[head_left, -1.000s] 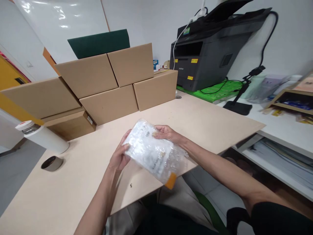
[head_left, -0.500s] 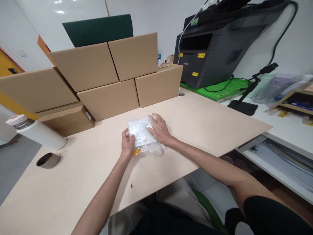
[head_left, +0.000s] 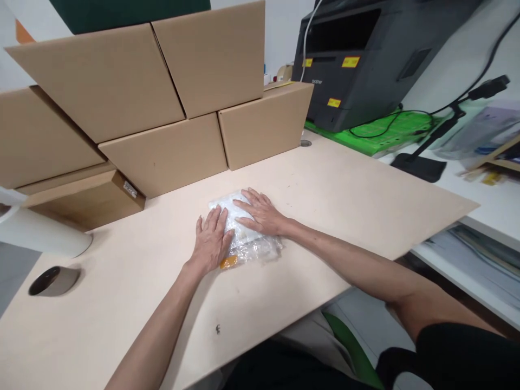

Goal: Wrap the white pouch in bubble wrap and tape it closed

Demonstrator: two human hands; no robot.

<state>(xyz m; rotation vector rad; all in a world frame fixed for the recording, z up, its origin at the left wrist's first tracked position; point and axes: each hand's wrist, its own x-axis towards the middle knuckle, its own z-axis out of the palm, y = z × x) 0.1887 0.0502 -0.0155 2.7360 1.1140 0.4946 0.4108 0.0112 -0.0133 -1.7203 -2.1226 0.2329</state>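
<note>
A flat white item in clear bubble wrap (head_left: 242,232) lies on the pale wooden table (head_left: 162,309), with crinkled plastic spilling out along its near edge. An orange patch (head_left: 228,262) shows at the near left corner of the wrap. My left hand (head_left: 212,238) rests flat on the left side of the package, fingers stretched out. Across its right side lies my right hand (head_left: 262,214), palm down with the fingers spread. Both hands cover parts of the package, and neither grips it.
Stacked cardboard boxes (head_left: 162,157) stand along the back. At left are a white bottle (head_left: 49,230) and a small cup (head_left: 54,281). A dark printer (head_left: 341,81) sits at the back right, near a black stand (head_left: 420,165). A small dark mark (head_left: 218,329) is on the near tabletop.
My left hand has gone from holding the package's left edge to lying flat on top of it. My right hand stays on the right side, fingers more spread. The view has moved closer.
</note>
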